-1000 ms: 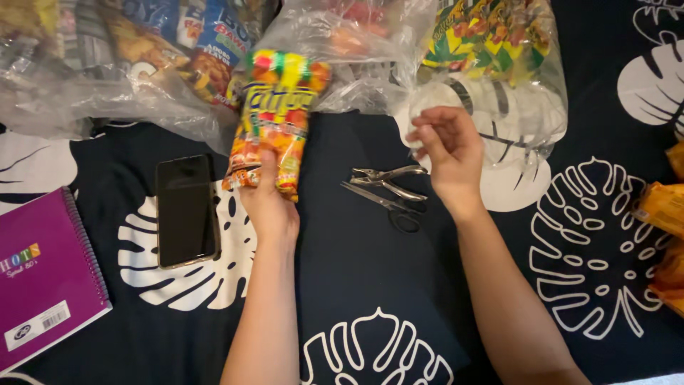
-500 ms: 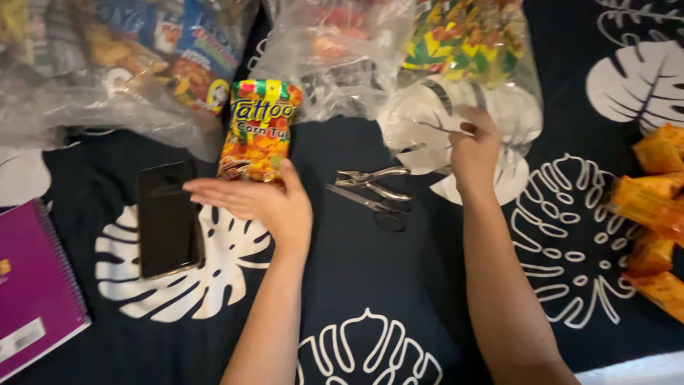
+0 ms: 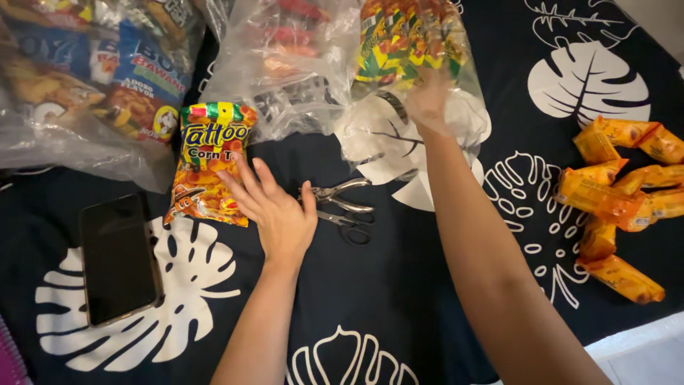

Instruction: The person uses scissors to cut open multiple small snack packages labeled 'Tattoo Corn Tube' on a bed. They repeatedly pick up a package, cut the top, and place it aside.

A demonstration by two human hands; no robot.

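A dark cloth (image 3: 399, 299) with white leaves covers the table; big clear bags (image 3: 285, 64) of snacks sit at the top, and my right hand (image 3: 429, 100) is pushed inside one clear bag (image 3: 420, 107), so I cannot tell if it is open or closed. My left hand (image 3: 274, 207) lies flat and open, fingers just touching the corn snack bag (image 3: 206, 160); a phone (image 3: 117, 257) is to the left, orange packs (image 3: 620, 192) far right, small scissors (image 3: 345, 207) beside my thumb.
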